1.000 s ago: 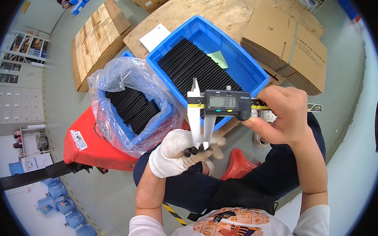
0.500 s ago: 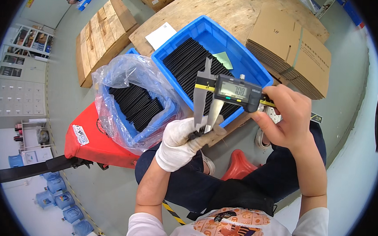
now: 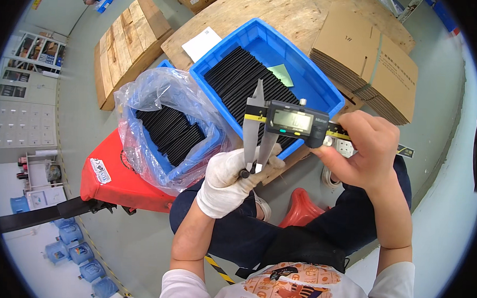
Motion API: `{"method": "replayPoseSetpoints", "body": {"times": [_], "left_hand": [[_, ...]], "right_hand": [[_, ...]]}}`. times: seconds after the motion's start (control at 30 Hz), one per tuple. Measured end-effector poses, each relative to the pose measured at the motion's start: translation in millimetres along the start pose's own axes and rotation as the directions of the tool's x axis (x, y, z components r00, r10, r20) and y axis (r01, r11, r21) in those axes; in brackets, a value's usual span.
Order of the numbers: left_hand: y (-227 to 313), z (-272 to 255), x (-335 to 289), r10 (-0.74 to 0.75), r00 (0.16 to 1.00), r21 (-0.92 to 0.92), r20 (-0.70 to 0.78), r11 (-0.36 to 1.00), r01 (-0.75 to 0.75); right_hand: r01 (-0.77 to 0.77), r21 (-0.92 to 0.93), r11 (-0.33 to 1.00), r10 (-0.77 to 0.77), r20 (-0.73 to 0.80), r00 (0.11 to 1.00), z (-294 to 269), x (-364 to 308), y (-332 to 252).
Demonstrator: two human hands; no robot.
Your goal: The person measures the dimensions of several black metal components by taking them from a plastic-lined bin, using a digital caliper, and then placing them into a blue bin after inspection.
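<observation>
My right hand [image 3: 363, 146], bare, pinches the beam end of a digital caliper [image 3: 290, 121] with a lit display. The caliper's long jaws point down toward my left hand [image 3: 223, 183], which wears a white glove. Closed between its fingers is a black rod [image 3: 244, 174], its round end showing at the jaw tips; the rest of it is hidden by the glove. Whether both jaws touch the rod I cannot tell. Just beyond the caliper, many black rods [image 3: 236, 69] lie side by side in a blue bin [image 3: 318, 80].
Left of that bin, a plastic-lined blue crate [image 3: 217, 143] holds more black rods [image 3: 170, 135], beside a red machine cover [image 3: 115, 170]. Flattened cardboard boxes [image 3: 386, 65] are stacked at right on a wooden board [image 3: 287, 12]. A red stool [image 3: 300, 207] shows below my hands.
The caliper has shifted slightly down and left, and its jaw tips sit lower at the glove. More of the rod's round end shows now. Both hands keep their hold.
</observation>
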State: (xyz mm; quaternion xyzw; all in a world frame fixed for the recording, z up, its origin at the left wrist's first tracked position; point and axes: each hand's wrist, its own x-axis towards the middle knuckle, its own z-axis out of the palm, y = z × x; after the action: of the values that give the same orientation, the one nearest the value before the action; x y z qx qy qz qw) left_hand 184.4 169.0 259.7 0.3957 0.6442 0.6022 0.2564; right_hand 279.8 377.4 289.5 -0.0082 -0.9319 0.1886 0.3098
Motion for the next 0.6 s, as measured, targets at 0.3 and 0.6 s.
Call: {"method": "replayPoseSetpoints", "body": {"times": [0.3, 0.6], "left_hand": [[0.5, 0.1, -0.6, -0.014, 1.000, 0.043, 0.018, 0.999, 0.013], [2.8, 3.7, 0.1, -0.118, 0.993, -0.038, 0.019, 0.992, 0.118]], "right_hand": [[0.003, -0.002, 1.000, -0.003, 0.038, 0.999, -1.8, -0.9, 0.6], [-0.042, 0.129, 0.991, 0.035, 0.060, 0.998, 1.3, -3.0, -1.0]]}}
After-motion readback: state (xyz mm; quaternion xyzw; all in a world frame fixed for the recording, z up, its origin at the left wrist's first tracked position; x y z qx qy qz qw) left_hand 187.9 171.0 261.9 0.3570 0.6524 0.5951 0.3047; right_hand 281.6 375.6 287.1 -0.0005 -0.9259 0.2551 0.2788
